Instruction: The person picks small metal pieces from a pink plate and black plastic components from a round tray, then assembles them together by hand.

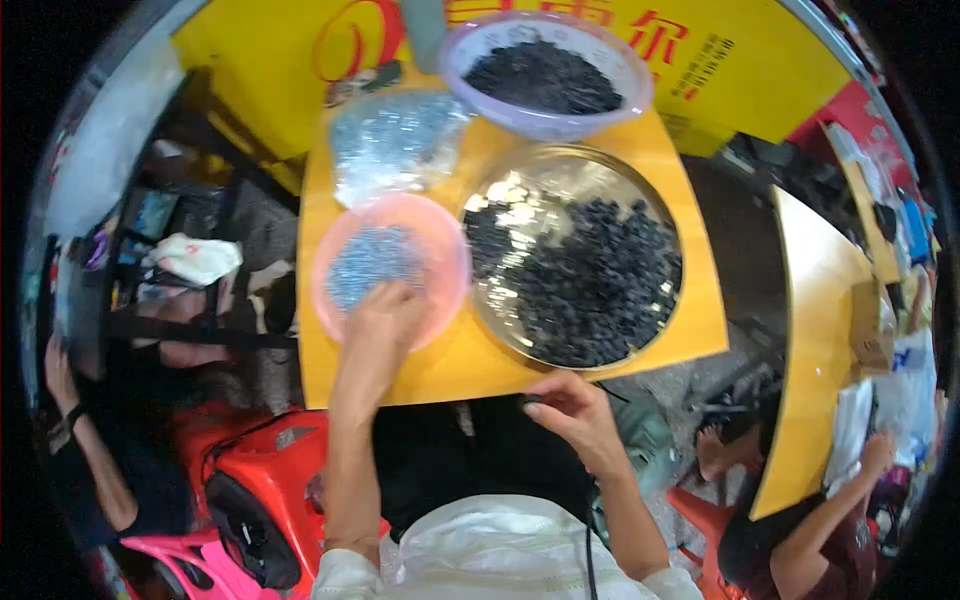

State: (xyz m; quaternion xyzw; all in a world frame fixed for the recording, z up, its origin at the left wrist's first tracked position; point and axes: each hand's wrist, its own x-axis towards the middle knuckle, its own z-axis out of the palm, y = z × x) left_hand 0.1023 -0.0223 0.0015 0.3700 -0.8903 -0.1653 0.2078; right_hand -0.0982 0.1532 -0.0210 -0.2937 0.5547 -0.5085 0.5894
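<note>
My left hand [383,318] reaches into a pink plastic bowl [450,262] of small grey-blue parts [367,262], fingers curled down among them. My right hand [570,408] hovers at the near edge of the yellow table [455,365], pinching a small black part [531,405] between thumb and fingers. Just beyond that hand stands a round shiny metal tray [560,180] heaped with several small black parts [600,275]. A lilac plastic bowl [630,95] of the same black parts sits at the far end of the table.
A clear bag of grey-blue parts [395,140] lies behind the pink bowl. Red [275,470] and pink [170,555] plastic stools stand at lower left. Another person's arm [85,445] shows at far left. At lower right another person [830,520] sits by a second yellow table [815,340].
</note>
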